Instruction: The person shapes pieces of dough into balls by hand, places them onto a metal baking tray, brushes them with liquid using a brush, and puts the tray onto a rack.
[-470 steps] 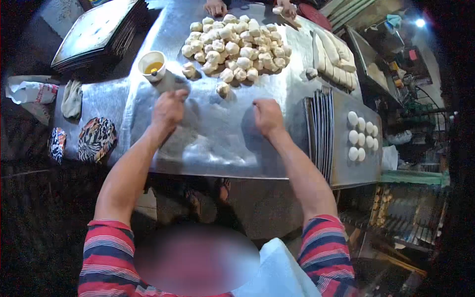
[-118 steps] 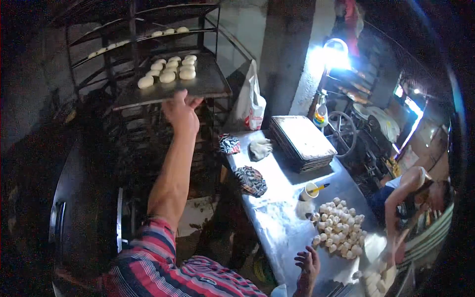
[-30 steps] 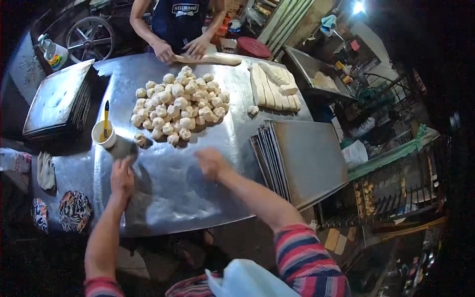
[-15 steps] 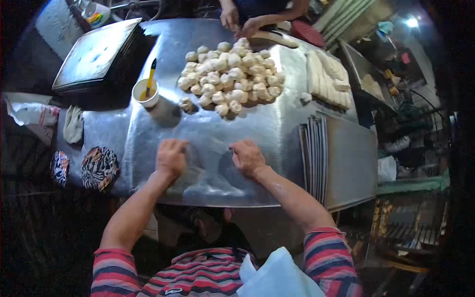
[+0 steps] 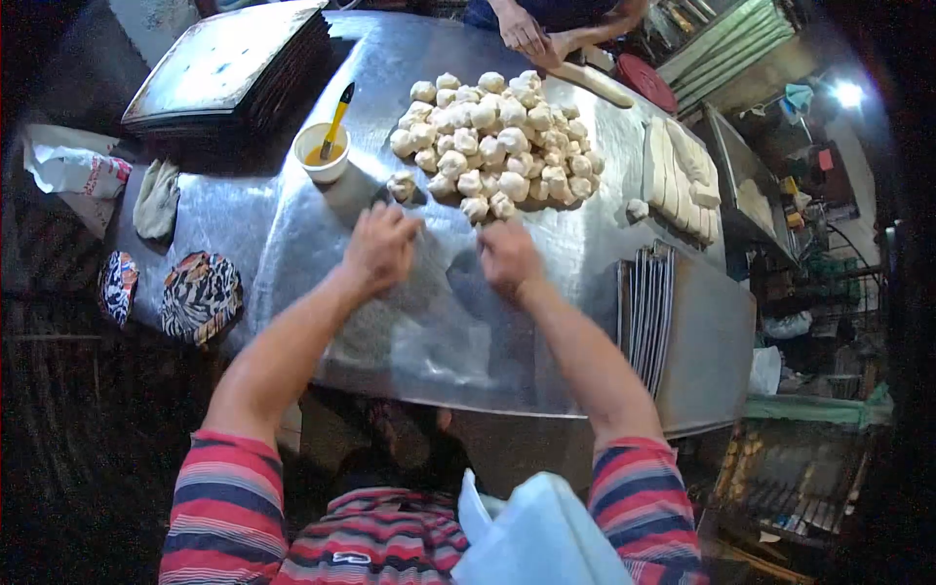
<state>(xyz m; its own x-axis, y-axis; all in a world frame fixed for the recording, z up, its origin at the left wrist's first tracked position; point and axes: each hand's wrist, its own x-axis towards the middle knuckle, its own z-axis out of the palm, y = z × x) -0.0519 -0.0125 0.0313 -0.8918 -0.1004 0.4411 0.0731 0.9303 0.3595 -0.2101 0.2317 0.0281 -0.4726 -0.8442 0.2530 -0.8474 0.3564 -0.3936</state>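
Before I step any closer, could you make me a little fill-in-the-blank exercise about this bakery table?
1. Seen from this camera, the heap of dough balls lies to the ____ of the white cup.
2. The paintbrush in that cup has a black and ____ handle.
3. The patterned cloth pads number ____.
4. Behind the left hand and right hand, the sleeves are patterned with ____.

Missing words: right; yellow; two; stripes.

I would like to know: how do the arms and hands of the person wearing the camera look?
The left sleeve and right sleeve are striped in red, dark navy and thin pale lines, ending near the elbows. Below them the forearms are bare. The left hand and right hand wear no gloves, and no watch shows.
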